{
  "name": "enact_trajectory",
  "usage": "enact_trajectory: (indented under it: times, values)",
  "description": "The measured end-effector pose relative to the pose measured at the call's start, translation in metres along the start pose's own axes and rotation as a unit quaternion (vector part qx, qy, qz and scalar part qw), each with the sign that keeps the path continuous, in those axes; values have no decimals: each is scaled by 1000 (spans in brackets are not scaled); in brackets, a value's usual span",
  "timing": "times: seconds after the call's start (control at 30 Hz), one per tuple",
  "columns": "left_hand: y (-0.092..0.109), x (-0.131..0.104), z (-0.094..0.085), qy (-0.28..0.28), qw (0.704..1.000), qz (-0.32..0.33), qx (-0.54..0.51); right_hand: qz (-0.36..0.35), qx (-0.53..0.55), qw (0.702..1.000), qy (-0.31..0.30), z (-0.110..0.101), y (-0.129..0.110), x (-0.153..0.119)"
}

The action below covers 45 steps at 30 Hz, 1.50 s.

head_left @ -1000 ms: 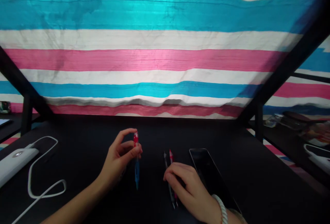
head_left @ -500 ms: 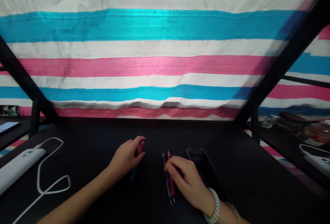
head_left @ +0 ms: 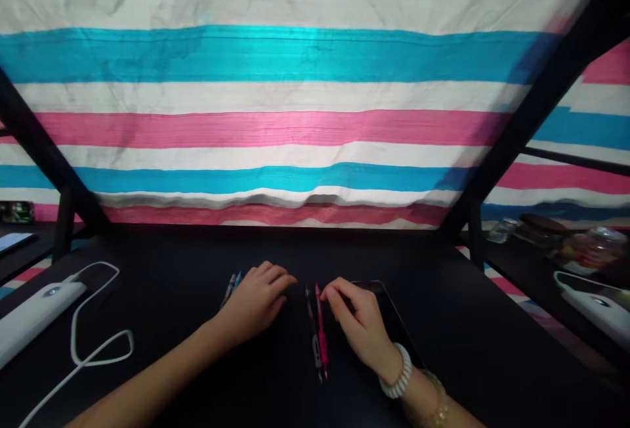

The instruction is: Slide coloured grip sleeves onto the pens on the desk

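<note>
Lying side by side on the black table (head_left: 443,336), a black pen (head_left: 311,326) and a pink pen (head_left: 321,331) sit just left of the right hand (head_left: 359,326), whose loosely curled, empty fingers (head_left: 331,294) touch the pink one. Beyond the left hand (head_left: 256,300), palm down with relaxed fingers, two more pens (head_left: 231,283) poke out.

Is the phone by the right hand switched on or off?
It looks off: the phone lies flat on the black table with a dark screen, partly covered by the right hand.
</note>
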<state>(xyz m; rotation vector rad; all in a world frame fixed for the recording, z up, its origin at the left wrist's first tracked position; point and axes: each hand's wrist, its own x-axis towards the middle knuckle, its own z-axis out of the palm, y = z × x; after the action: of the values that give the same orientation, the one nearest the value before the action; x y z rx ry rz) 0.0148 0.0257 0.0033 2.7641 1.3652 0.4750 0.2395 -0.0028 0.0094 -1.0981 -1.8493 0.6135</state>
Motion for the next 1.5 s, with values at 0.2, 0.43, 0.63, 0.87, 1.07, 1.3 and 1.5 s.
enact_trajectory:
  times: [0.2,0.43,0.63,0.87,1.07,1.3,1.5]
  values:
    - [21,-2,20,-3,978,205,46,3,9,1000,18,-1,3,1]
    - [5,-6,12,8,974,217,71,-23,-45,999,4,-6,-1,3]
    - [4,-10,6,69,985,132,82,-102,-187,968,-130,-4,-3,3]
    - [18,-15,7,84,985,95,119,-132,-310,929,-155,8,7,0]
    - [27,-14,14,-58,996,1,72,-184,-387,893,-141,13,11,1]
    - [28,-19,3,-102,991,-30,-75,-227,-425,867,-127,11,5,0]
    - [23,-17,-16,-185,923,-74,-330,-270,-377,883,-74,9,2,-4]
